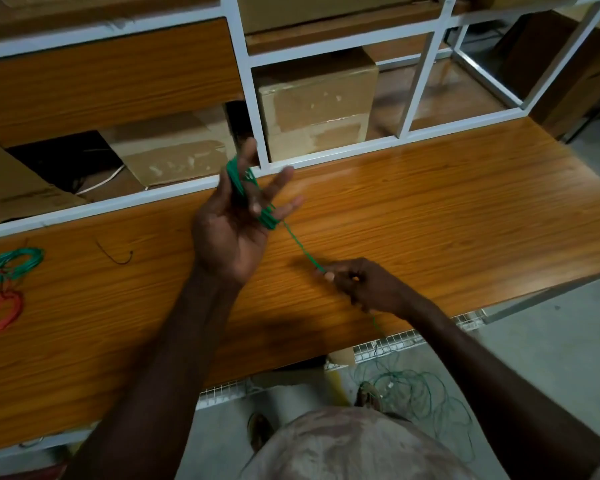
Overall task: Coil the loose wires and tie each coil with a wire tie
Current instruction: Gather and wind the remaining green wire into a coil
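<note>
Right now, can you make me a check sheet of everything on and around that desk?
Surface: wooden desk top, orange-brown with a white frame edge behind it.
Job's things: green wire being wound around the left hand's fingers; a finished green coil and a red coil lie at the desk's left end.
Clutter: one short dark wire piece on the desk.
Grips: left hand held up with fingers spread, wire looped around them; right hand pinches the wire, feeding it.
Cables: loose green wire tangled on the floor below the desk.
Surroundings: cardboard boxes in a white shelf frame.
</note>
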Tool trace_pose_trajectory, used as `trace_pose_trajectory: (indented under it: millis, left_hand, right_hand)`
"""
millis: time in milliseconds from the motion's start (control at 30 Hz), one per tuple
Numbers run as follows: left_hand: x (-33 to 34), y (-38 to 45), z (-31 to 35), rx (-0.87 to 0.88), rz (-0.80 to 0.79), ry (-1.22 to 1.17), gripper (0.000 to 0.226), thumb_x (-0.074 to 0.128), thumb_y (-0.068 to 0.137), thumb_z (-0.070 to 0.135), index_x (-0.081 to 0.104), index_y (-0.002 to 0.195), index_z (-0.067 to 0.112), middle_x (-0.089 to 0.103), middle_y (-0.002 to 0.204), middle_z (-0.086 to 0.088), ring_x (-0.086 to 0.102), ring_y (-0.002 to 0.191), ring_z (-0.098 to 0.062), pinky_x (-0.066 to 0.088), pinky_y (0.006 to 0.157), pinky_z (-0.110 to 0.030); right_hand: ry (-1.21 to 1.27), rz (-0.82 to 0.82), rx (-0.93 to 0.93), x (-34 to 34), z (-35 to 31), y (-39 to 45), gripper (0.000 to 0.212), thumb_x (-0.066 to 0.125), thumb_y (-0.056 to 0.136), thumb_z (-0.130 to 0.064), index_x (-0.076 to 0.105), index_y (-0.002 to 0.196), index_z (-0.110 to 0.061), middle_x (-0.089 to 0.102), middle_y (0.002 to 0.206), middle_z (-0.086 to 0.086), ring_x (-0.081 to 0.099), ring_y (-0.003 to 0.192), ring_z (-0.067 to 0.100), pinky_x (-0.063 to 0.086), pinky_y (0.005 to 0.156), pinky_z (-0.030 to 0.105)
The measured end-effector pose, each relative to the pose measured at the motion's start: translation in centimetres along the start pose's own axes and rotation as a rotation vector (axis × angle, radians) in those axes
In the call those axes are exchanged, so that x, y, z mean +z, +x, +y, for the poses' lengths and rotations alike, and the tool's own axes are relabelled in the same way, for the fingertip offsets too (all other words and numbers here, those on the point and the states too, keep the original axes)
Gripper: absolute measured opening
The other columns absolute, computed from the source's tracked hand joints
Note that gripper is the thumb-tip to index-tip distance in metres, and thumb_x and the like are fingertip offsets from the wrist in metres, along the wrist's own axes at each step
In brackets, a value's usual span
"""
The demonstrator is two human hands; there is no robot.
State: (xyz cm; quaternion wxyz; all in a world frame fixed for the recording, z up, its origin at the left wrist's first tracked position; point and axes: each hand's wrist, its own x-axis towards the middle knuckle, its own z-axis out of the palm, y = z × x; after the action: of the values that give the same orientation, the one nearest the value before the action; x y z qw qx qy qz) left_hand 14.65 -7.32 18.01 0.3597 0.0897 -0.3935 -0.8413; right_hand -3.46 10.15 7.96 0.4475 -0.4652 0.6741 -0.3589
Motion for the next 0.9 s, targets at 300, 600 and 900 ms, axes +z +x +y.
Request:
trace_pose_trajectory:
  millis: [300,600,900]
  left_hand:
    - [-3.3,1.6,-0.8,0.196,0.242,1.032,0.035,0.036,0.114,0.035,0.069,0.121,0.046,0.073,0.072,0.002,0.072,0.085,-0.029,0.054,0.108,-0.042]
    - [-2.0,-4.0,-5.7,-0.223,-0.027,0.973,0.039,0.041,0.115,0.025,0.08,0.118,0.023,0.037,0.046,-0.005,0.066,0.052,-0.016,0.057,0.093,-0.067]
    - [1.7,-6.8,-4.6,-0.325,-0.171,0.46,0.059,0.024,0.117,0.022,0.069,0.111,-0.015,0.043,0.049,-0.011,0.075,0.098,-0.052,0.043,0.114,-0.069]
  right_hand:
    - [0.068,-0.414,-0.09,-1.9,-8.1,-5.7,0.038,0.055,0.112,-0.028,0.062,0.148,-0.039,0.049,0.072,0.008,0.041,0.06,0.021,0.041,0.05,0.029]
    - [-0.01,0.054,-0.297,-8.9,-11.6,-4.1,0.022,0.058,0.109,-0.02,0.073,0.11,-0.005,0.05,0.066,-0.004,0.049,0.057,0.017,0.046,0.051,0.033]
    - [-0.003,0.213,-0.214,-7.5,-8.5,0.2,0.02,0.057,0.111,-0.029,0.07,0.11,-0.013,0.047,0.076,0.008,0.04,0.057,0.027,0.037,0.044,0.033]
